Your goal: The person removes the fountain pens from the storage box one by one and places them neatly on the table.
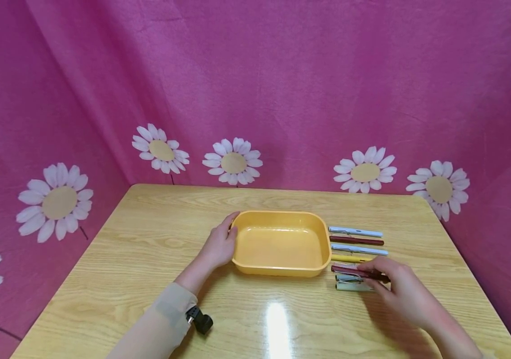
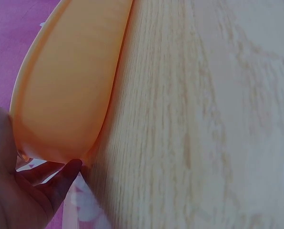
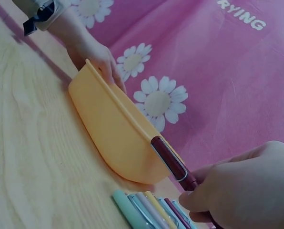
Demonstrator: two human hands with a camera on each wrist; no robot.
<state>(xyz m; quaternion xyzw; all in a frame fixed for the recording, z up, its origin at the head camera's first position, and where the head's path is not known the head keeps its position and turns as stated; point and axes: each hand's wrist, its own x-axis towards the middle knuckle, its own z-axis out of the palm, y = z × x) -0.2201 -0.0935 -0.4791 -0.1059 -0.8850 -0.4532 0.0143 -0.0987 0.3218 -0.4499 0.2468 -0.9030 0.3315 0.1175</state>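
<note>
A yellow rectangular tray (image 1: 282, 247) stands on the table with nothing inside it. My left hand (image 1: 220, 245) grips its left end, and in the left wrist view the thumb and fingers (image 2: 68, 179) hold that end. Between thumb and fingers, my right hand (image 1: 401, 286) pinches a dark red pen (image 1: 359, 272) with a metal clip. In the right wrist view this pen (image 3: 170, 160) is raised above the row of pens, its cap end pointing toward the tray. Below it lie a pale green pen (image 1: 353, 286) and others, partly hidden by the hand.
To the right of the tray, more pens lie side by side: a light blue pen (image 1: 355, 231), a dark red pen (image 1: 357, 240), another light blue pen (image 1: 360, 249) and a yellow pen (image 1: 350, 259). A pink curtain (image 1: 278, 99) with daisies borders the wooden table (image 1: 156, 219).
</note>
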